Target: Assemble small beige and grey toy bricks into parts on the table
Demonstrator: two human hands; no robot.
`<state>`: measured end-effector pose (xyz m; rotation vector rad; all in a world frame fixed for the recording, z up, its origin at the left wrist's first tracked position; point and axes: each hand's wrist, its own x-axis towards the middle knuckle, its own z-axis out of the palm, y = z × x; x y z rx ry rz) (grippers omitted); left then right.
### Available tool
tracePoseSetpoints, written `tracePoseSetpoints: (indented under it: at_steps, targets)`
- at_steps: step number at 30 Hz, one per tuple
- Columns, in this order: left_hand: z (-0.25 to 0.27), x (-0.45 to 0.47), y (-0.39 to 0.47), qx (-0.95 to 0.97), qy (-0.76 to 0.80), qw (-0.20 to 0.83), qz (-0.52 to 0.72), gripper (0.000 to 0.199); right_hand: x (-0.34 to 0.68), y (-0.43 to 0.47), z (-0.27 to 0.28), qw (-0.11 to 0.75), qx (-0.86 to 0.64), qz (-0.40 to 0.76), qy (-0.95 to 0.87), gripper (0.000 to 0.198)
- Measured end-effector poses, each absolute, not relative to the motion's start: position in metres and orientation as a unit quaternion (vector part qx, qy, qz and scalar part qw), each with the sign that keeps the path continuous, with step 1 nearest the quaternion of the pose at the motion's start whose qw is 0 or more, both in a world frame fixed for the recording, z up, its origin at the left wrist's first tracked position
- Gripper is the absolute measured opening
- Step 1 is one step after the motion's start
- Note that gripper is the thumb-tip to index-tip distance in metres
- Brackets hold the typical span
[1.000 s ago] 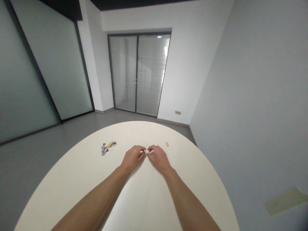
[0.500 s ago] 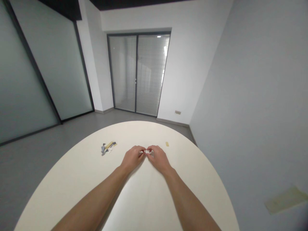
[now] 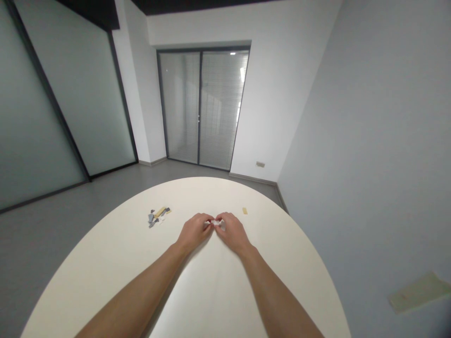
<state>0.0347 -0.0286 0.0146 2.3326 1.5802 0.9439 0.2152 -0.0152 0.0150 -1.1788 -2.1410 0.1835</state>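
Note:
Over the middle of the round table, my left hand [image 3: 196, 230] and my right hand [image 3: 231, 230] meet at their fingertips. Between them they pinch a small white piece [image 3: 215, 222], mostly covered by the fingers, so its exact kind is unclear. Left of my left hand lies a loose pile of small grey, tan, dark and white pieces that look like building bricks [image 3: 159, 213]. A single flat tan piece [image 3: 244, 211] rests beyond my right hand, apart from the pile.
The round cream table [image 3: 207, 291] has its far edge just past the pieces. Behind it stand a glass door with blinds [image 3: 218, 108] and frosted panels [image 3: 77, 89] at left. A grey wall [image 3: 384, 155] rises on the right, with tape [image 3: 419, 293] on it.
Both hands stay in the same place, with only a very slight shift of the fingers around the white piece. The pile and the tan piece have not moved.

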Motion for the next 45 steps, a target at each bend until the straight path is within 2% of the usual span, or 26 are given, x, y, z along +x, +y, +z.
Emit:
tracePoseSetpoints:
  at_steps: [27,34,45]
  targets:
    - [0.0150,0.0364,-0.0303,0.786,0.528,0.087,0.310,0.022,0.2143,-0.0142,0.0137,0.339,-0.457,0.064,-0.820,0.013]
    - [0.0160,0.0370,-0.0301,0.785,0.532,0.082,0.308,0.020,0.2137,-0.0141,0.0134,0.335,-0.459,0.053,-0.821,0.003]
    - [0.0179,0.0380,-0.0316,0.786,0.528,0.080,0.313,0.017,0.2132,-0.0149,0.0148,0.335,-0.459,0.056,-0.821,0.004]
